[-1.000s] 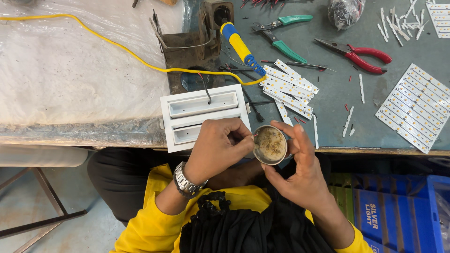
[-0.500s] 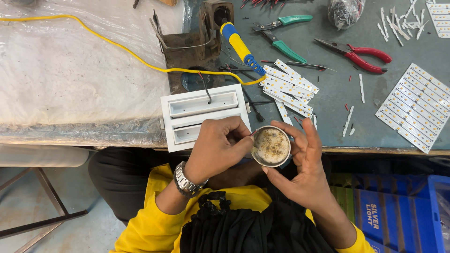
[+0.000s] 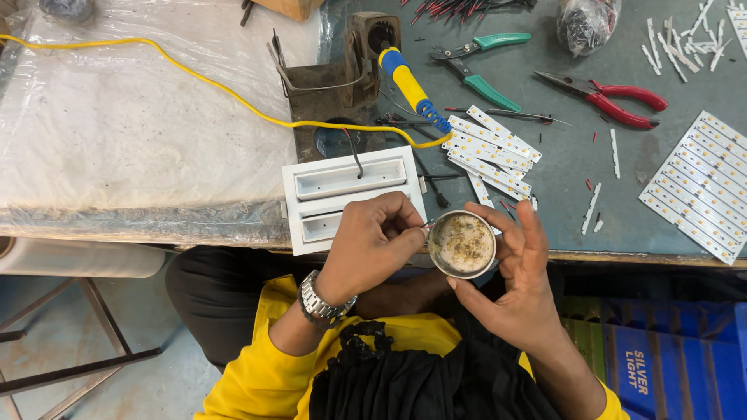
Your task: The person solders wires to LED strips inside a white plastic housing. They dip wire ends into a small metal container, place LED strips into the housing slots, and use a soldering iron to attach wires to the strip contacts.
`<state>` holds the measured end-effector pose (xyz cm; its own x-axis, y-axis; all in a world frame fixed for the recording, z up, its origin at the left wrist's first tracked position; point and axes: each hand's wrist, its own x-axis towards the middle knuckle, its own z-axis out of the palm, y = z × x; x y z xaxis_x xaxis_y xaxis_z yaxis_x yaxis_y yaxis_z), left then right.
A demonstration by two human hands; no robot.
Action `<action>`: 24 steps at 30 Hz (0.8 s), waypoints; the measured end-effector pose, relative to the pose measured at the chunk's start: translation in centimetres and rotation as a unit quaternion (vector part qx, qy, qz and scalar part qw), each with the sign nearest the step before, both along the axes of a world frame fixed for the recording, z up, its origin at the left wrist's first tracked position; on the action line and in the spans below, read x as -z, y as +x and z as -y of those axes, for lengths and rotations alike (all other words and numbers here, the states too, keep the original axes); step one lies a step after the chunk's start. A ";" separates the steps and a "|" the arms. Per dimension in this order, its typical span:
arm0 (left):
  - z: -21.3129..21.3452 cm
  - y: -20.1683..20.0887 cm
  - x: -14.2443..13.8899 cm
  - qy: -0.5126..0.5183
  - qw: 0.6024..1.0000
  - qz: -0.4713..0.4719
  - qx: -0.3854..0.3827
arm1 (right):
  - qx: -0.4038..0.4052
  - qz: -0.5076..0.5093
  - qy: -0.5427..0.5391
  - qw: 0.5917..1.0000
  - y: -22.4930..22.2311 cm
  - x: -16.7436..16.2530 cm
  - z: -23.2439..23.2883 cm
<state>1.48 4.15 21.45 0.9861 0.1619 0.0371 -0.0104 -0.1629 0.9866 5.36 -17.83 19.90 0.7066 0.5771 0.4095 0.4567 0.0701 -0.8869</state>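
Small round metal tin point(image 3: 462, 244), open at the top and filled with a yellowish, crusted paste, sits in the person's right hand point(image 3: 513, 272) just off the front edge of the grey workbench point(image 3: 568, 163), over the lap. The right-hand fingers wrap the tin's rim from the far side and below, clamped on it. The left hand point(image 3: 372, 243), wearing a silver metal wristwatch point(image 3: 320, 302), is curled with fingertips pinched together on a thin wire end point(image 3: 426, 225) that touches the tin's left rim; what else the pinch holds cannot be told.

Just beyond the left hand lies a white rectangular plastic housing with two long troughs point(image 3: 350, 196), overhanging the bench edge; a dark wire stands out of its upper trough. Behind it a rusty metal iron stand point(image 3: 334, 82) carries a soldering iron with a yellow-and-blue handle point(image 3: 411, 87), its yellow cable point(image 3: 156, 62) running left across a clear plastic sheet point(image 3: 117, 132). Right of the housing, a loose stack of white LED strips point(image 3: 490, 152). Farther right: green-handled pliers point(image 3: 482, 66), red-handled pliers point(image 3: 615, 97), and a panel of joined LED strips point(image 3: 700, 183) near the bench's right edge. The person wears a yellow sleeve point(image 3: 257, 365).
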 end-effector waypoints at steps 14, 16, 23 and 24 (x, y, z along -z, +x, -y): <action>0.6 -0.2 0.1 0.058 0.994 0.081 -0.044 | 0.004 0.058 0.001 0.998 -0.9 0.1 -0.3; 0.7 -0.2 0.0 0.065 0.994 0.077 -0.045 | 0.005 0.063 -0.003 0.998 -1.0 0.1 -0.2; 0.6 -0.2 -0.3 0.082 0.993 0.072 -0.048 | 0.009 0.090 -0.018 0.996 -1.0 0.1 -0.3; 0.6 -0.2 -0.3 0.082 0.993 0.073 -0.050 | 0.009 0.093 -0.019 0.995 -1.0 0.0 -0.4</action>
